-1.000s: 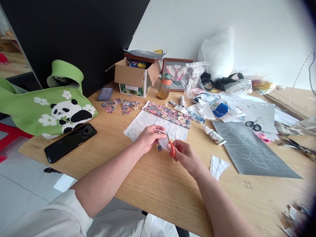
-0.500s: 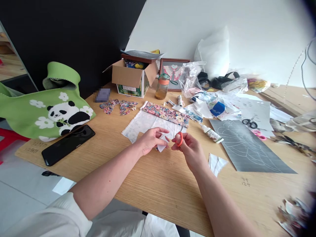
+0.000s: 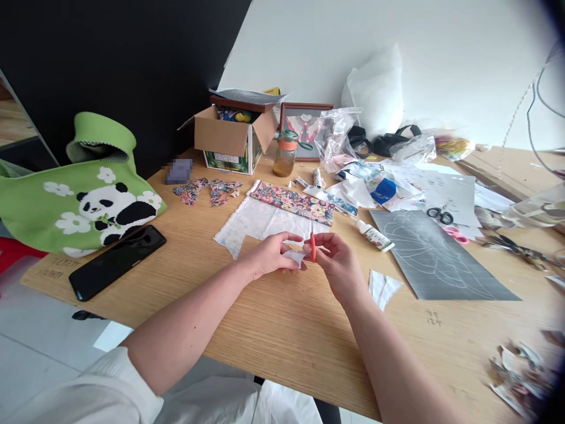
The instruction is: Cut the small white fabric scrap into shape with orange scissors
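Note:
My left hand (image 3: 277, 253) is closed on a small white scrap (image 3: 295, 257), fabric or paper, pinched between thumb and fingers. Close beside it, my right hand (image 3: 333, 253) grips orange-handled scissors (image 3: 313, 247), their blades pointing away from me and partly hidden. Whether the blades touch the scrap, I cannot tell. Just beyond both hands lies a folded floral fabric (image 3: 291, 202) with its pale underside (image 3: 247, 224) spread toward me. A white triangular fabric piece (image 3: 383, 288) rests right of my right wrist.
A glue bottle (image 3: 374, 235) and a grey sheet with white line drawing (image 3: 441, 256) lie to the right. Black-handled scissors (image 3: 440, 215) are beyond. At left are a phone (image 3: 117, 262) and a green panda bag (image 3: 88, 200). Behind stand an open box (image 3: 227, 138) and a drink bottle (image 3: 285, 156).
My right hand has turned the scissors, so the orange handle now shows edge-on. The two hands are closer together, and the white scrap is tilted flatter. The view has shifted slightly.

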Demonstrator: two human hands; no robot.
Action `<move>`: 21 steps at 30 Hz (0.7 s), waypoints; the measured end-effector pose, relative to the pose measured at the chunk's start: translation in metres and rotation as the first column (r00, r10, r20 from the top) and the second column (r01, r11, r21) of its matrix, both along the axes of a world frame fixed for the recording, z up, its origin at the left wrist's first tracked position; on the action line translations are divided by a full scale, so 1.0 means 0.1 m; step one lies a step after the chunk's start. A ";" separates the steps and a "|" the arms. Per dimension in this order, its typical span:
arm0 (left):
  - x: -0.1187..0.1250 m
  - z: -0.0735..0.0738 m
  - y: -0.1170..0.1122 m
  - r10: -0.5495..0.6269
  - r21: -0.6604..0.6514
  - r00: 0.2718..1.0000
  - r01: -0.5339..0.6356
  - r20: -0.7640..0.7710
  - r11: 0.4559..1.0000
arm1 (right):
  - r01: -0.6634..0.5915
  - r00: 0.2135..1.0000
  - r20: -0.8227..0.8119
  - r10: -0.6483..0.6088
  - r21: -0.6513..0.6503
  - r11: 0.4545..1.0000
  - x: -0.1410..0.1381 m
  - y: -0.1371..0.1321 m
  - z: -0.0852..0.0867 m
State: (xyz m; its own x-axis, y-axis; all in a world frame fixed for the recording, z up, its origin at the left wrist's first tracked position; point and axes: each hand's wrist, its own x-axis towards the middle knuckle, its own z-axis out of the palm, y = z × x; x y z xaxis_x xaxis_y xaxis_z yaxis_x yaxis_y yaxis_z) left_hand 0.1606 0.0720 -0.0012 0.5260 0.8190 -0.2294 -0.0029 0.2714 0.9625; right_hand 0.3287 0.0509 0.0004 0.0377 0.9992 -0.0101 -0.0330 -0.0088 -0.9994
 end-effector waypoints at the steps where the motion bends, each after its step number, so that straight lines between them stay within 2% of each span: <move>1: 0.00 0.00 0.00 -0.006 0.013 1.000 0.006 -0.015 1.000 | -0.003 1.000 0.005 0.003 -0.009 1.000 -0.01 0.00 0.00; 8: 0.02 0.00 -0.02 -0.017 0.048 0.999 0.019 -0.041 0.999 | -0.004 1.000 0.028 0.006 -0.044 0.999 -0.07 -0.04 0.04; 18: 0.00 0.00 0.03 0.161 0.019 0.986 -0.161 -0.048 0.987 | 0.047 0.998 0.038 -0.046 -0.018 0.999 -0.05 0.00 -0.03; 21: 0.00 0.00 0.04 0.195 0.007 0.981 -0.195 0.004 0.981 | 0.045 0.998 0.044 -0.044 -0.022 0.999 -0.06 0.00 -0.04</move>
State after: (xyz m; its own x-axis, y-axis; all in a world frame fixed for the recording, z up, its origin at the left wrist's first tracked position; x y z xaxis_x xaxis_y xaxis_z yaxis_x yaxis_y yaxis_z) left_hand 0.1607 0.0763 -0.0009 0.3565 0.9076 -0.2216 -0.0584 0.2584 0.9643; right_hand 0.3227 0.0507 -0.0037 0.0835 0.9960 -0.0307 0.0098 -0.0316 -0.9995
